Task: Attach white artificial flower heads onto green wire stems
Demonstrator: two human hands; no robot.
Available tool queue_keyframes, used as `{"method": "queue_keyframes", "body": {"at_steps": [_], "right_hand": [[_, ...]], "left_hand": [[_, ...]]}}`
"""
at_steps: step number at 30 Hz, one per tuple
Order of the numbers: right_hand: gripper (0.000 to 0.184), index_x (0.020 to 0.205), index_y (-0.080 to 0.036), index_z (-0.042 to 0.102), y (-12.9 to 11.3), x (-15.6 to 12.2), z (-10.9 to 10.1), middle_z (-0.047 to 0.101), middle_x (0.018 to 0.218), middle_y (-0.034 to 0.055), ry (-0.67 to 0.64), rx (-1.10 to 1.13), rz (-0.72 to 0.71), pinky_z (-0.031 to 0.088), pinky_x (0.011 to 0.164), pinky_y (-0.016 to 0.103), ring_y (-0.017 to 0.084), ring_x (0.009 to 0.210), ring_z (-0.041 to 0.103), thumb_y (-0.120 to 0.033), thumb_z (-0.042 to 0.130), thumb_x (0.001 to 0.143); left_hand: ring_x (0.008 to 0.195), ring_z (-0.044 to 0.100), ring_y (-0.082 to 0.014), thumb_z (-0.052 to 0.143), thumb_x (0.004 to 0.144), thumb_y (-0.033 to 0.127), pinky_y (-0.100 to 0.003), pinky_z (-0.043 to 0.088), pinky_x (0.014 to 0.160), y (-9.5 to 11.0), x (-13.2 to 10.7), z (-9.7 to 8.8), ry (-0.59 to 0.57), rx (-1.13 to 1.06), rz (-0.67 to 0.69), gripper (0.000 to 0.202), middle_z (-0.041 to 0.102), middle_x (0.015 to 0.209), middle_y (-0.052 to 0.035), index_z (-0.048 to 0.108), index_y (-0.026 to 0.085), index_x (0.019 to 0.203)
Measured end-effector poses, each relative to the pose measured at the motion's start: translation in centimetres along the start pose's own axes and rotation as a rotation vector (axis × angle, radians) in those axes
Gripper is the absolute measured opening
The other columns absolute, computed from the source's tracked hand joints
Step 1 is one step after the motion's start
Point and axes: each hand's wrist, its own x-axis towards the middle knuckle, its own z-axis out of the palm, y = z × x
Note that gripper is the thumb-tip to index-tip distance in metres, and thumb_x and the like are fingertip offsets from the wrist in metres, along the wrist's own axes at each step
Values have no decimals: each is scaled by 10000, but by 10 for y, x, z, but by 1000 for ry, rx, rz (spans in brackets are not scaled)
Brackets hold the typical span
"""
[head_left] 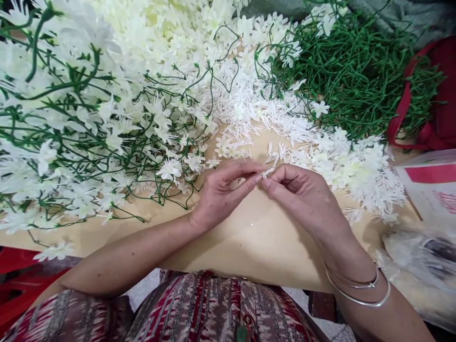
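Observation:
My left hand (224,192) and my right hand (302,194) meet at the middle of a tan board (249,242). Both pinch a small white plastic flower piece (266,173) between their fingertips. Just beyond the fingers lies a band of loose white flower parts (270,123). Finished sprays of white blossoms on green stems (89,128) are heaped to the left. A pile of bare green stems (352,71) lies at the back right.
A red bag (438,99) sits at the far right, behind the green stems. Clear plastic bags (423,256) and a printed sheet (431,185) lie at the right edge. My lap in patterned red cloth (199,308) is below the board.

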Motion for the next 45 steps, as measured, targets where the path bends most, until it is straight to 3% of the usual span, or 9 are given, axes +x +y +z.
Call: {"method": "queue_keyframes", "body": {"at_steps": [8,14,21,29,37,42,45], "right_hand": [[302,646,-219,587,2,1,-2,531,611,-41,0,-7,-29,366,547,255,106,578,434,-368,775,830],[236,698,-237,611,8,1,2,607,678,-20,113,-79,-191,444,600,281,134,628,534,-310,736,884],[149,810,-253,664,4,-1,9,653,796,6,123,-249,-479,510,698,337,175,750,607,-211,697,949],[99,869,-253,705,11,0,7,704,921,12,222,-181,-395,522,780,370,194,867,665,-181,768,894],[62,869,-259,738,6,-3,15,756,988,28,333,-346,-505,591,867,387,214,954,731,-217,755,912],[78,851,-251,719,8,-2,15,750,1016,39,274,-234,-400,564,957,413,216,1023,719,-220,737,920],[58,892,-251,700,11,-1,13,750,977,27,279,-80,-339,577,922,398,202,966,719,-229,753,901]], "left_hand": [[963,760,-153,715,999,238,-319,621,892,1,0,-1,3,56,73,152,838,1055,-43,817,255,1111],[944,760,-152,761,966,248,-304,633,894,1,-1,1,18,-5,-30,145,828,1019,-44,822,245,1097],[943,767,-138,759,970,264,-287,644,895,2,1,1,46,-116,-73,108,818,1025,-42,809,231,1059],[947,769,-137,738,978,257,-287,644,901,1,0,1,46,-109,-53,91,818,1021,-45,792,220,1043],[889,751,-111,751,977,288,-237,626,867,2,-2,4,73,-147,-68,116,766,950,-16,706,188,1014],[869,738,-138,711,1006,334,-273,630,836,3,-4,3,65,-5,-29,158,778,934,-51,743,182,978],[862,748,-148,707,1005,318,-289,642,833,5,-4,2,47,17,-15,140,786,925,-56,745,183,992]]}}
